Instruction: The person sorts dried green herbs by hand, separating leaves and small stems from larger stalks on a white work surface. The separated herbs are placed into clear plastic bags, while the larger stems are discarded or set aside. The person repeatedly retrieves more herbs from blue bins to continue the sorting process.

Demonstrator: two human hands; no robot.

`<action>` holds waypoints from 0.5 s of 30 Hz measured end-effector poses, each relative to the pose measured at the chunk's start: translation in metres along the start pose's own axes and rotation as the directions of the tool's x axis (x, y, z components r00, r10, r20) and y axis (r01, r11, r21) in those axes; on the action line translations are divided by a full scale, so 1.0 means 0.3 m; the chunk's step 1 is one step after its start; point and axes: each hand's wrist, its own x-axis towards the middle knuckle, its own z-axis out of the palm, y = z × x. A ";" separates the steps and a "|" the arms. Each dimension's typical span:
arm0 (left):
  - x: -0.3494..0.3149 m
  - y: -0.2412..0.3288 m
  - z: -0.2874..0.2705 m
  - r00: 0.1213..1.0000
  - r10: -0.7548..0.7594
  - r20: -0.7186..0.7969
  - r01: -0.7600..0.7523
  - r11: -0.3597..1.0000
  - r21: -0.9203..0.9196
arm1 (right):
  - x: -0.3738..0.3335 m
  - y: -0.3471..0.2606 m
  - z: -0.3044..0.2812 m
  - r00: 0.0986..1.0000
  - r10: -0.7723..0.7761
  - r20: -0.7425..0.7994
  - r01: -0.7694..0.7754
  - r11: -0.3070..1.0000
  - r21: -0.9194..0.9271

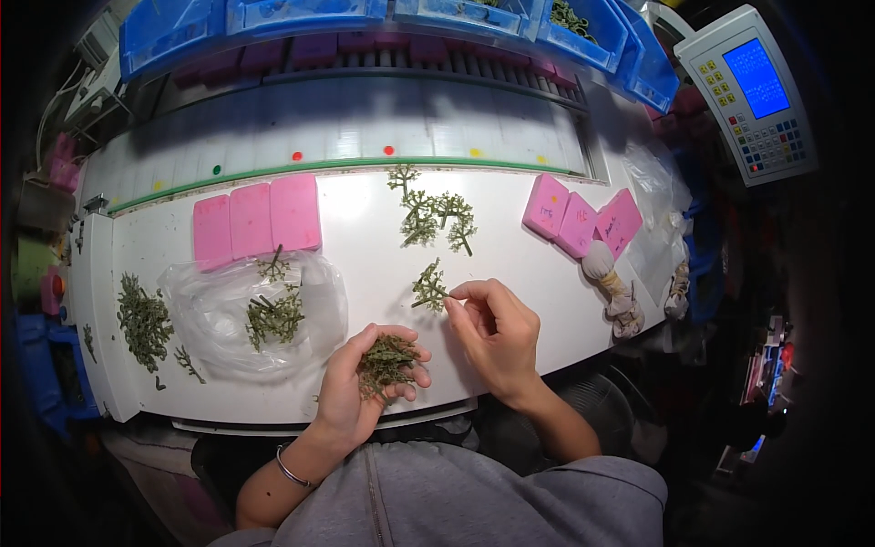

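The right hand (499, 335) pinches a green sprig (429, 287) by its stem, just ahead of its fingertips; the left hand (344, 387) is cupped, palm up, with curled fingers around a bunch (387, 363). Several loose sprigs (418, 217) beyond the right hand look already separated; the left hand's bunch and the clump (275, 319) at the plastic bag (208, 317) to its left seem left to handle. The pinched sprig is branched and knobbly, the bunch denser, tangled.

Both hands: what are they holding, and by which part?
Right hand: a green sprig, by its stem end. Left hand: a green clump, cupped in the palm.
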 end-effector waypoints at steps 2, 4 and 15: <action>0.002 0.000 -0.011 0.999 0.006 0.046 -0.006 1.000 -0.010 | -0.005 0.000 -0.007 0.999 0.045 0.026 -0.047 0.997 0.065; 0.000 0.001 -0.008 0.999 0.004 0.040 -0.004 1.000 -0.007 | -0.010 0.007 -0.015 0.988 0.129 0.079 -0.139 0.980 0.141; -0.008 0.006 -0.010 0.999 0.023 0.034 -0.022 1.000 -0.013 | 0.020 0.042 -0.062 0.873 0.350 0.340 -0.465 0.808 0.361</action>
